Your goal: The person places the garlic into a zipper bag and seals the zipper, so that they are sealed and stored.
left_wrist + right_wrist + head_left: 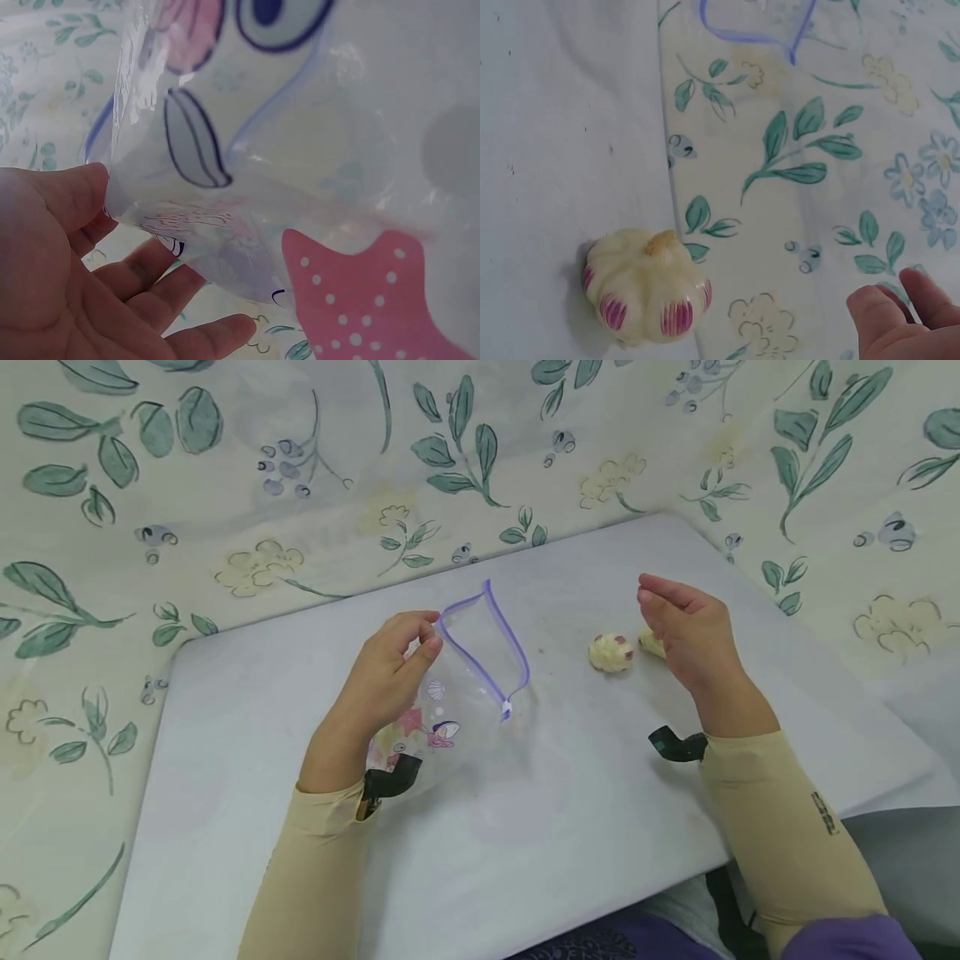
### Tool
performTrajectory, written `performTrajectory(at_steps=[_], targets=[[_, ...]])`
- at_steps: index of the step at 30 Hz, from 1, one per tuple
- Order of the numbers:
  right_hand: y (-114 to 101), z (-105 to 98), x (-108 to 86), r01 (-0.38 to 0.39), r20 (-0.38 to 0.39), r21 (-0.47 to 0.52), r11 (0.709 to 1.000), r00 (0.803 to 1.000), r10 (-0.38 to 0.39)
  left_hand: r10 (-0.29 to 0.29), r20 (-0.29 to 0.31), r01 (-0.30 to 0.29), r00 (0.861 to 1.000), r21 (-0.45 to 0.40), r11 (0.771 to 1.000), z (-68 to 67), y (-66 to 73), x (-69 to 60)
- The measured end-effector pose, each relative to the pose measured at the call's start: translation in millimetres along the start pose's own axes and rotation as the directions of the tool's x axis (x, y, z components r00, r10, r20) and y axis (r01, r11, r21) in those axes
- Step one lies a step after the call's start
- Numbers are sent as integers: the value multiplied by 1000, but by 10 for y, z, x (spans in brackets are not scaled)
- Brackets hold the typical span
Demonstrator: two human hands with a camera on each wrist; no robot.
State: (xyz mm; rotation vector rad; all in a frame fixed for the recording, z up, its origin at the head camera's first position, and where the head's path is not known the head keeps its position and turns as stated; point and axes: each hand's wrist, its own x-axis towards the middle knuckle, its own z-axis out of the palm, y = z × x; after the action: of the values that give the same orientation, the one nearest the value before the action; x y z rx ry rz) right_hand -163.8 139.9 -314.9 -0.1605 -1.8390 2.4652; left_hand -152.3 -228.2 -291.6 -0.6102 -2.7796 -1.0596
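Observation:
My left hand (pixel 390 672) pinches the rim of a clear plastic zip bag (pixel 468 693) between thumb and forefinger, and its other fingers spread beneath the bag in the left wrist view. The bag has a purple zip edge, gaping wide, and printed cartoons, including a pink starfish (pixel 360 292). Over at the right, my right hand (pixel 693 639) is raised with extended fingers and holds nothing. A whitish garlic bulb (pixel 611 653) with purple-red patches sits on the table to its left. A second garlic bulb (pixel 651 643) is partly hidden behind the right hand.
A white-covered table (pixel 585 802) lies under everything. Behind it and at its sides hangs a cloth with leaf and flower prints (pixel 337 460). Black straps (pixel 677 745) stick out from both wrists. The person's lap is at the lower right.

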Motion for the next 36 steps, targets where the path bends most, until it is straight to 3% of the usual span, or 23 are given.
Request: performTrajectory(at_steps=[4,9,23,36], targets=[[-12,-45,29,19,-17,70,997,1000,-18,-1,-2,1,1000,7,1000,-38,11,-1],[-26,-114,51,13,-31,81,997,999,-10,9,-12,-10,1000,-9,1000,-55,43,-1],[32,-333,86,-104,-127,62,993,986,112,12,12,-11,1000,-51,999,10,55,0],[143,-260,184,-56,-87,160,985,994,70,-49,0,49,999,-32,998,-55,8,-75]])
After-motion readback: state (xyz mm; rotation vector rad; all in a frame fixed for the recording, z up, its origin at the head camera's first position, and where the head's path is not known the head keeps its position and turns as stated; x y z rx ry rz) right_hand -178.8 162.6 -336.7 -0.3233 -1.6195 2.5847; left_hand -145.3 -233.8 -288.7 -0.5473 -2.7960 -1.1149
